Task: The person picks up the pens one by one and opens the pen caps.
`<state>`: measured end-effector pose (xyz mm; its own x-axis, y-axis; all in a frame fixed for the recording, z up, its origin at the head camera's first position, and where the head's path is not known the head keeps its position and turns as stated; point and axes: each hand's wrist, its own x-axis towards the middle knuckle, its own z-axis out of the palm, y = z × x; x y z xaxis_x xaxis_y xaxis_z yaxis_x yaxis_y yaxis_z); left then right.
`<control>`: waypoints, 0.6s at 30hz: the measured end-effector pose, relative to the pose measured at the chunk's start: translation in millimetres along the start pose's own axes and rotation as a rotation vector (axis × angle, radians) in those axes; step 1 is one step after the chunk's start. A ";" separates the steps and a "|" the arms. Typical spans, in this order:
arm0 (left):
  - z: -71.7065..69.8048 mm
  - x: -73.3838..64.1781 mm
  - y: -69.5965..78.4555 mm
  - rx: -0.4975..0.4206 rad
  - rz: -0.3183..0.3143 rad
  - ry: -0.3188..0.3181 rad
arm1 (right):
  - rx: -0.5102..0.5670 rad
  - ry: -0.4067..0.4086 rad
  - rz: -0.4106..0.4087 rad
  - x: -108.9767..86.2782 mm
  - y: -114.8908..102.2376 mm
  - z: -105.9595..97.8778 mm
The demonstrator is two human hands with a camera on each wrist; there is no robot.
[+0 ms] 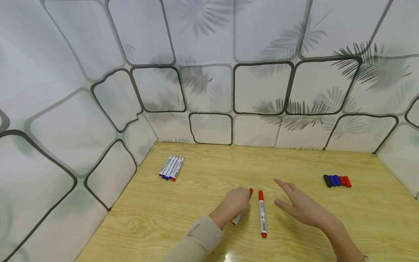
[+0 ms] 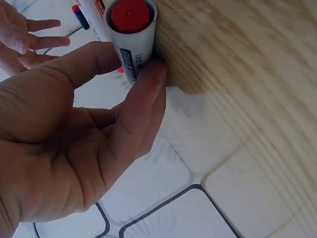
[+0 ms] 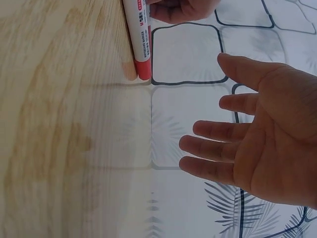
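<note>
My left hand (image 1: 235,201) pinches a white whiteboard marker with a red cap (image 1: 251,192) between thumb and fingers, low over the table. In the left wrist view the marker's red end (image 2: 131,17) faces the camera. Just right of that hand lies a second red-capped whiteboard marker (image 1: 263,215), its cap pointing away from me; the right wrist view shows its printed barrel (image 3: 137,34). To the right of this marker hovers my right hand (image 1: 302,205), fingers straight and spread, holding nothing; its palm (image 3: 277,144) shows in the right wrist view.
Several white markers (image 1: 171,167) with blue and red ends lie side by side at the back left of the wooden table (image 1: 209,171). A row of short black, blue and red pieces, like marker caps (image 1: 337,181), sits at the back right. Patterned walls (image 1: 209,91) border the table.
</note>
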<state>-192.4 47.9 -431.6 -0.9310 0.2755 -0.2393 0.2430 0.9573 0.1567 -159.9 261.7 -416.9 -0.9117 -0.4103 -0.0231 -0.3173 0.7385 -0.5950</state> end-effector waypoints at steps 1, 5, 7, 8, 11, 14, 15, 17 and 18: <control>0.1 -0.1 -2.2 0.005 0.008 0.013 | 0.001 -0.002 0.001 0.3 0.4 0.3; -0.9 -1.6 -14.5 -0.025 0.046 0.046 | -0.001 -0.008 0.007 1.3 2.2 1.3; -3.8 -4.0 -21.2 -0.080 0.060 0.058 | -0.001 -0.010 0.008 1.6 2.9 1.4; -5.5 -5.5 -24.4 -0.117 0.067 0.061 | -0.002 -0.011 0.008 1.7 3.2 1.4; -12.7 -10.6 -32.3 -0.199 0.088 0.075 | 0.000 -0.014 0.011 2.0 3.8 1.2; -19.5 -15.5 -38.0 -0.205 0.119 0.099 | 0.007 -0.020 0.020 2.3 3.9 1.1; -22.0 -17.2 -39.3 -0.201 0.128 0.106 | 0.009 -0.022 0.024 2.4 3.8 1.1; -26.3 -20.6 -41.4 -0.187 0.146 0.123 | 0.012 -0.025 0.030 2.4 3.4 1.3; -28.1 -22.4 -42.4 -0.188 0.153 0.130 | 0.013 -0.026 0.031 2.5 3.2 1.4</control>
<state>-189.5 -1.3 -406.0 -0.9176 0.3901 -0.0764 0.3395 0.8690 0.3599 -162.8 262.3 -420.0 -0.9138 -0.4012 -0.0624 -0.2855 0.7441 -0.6040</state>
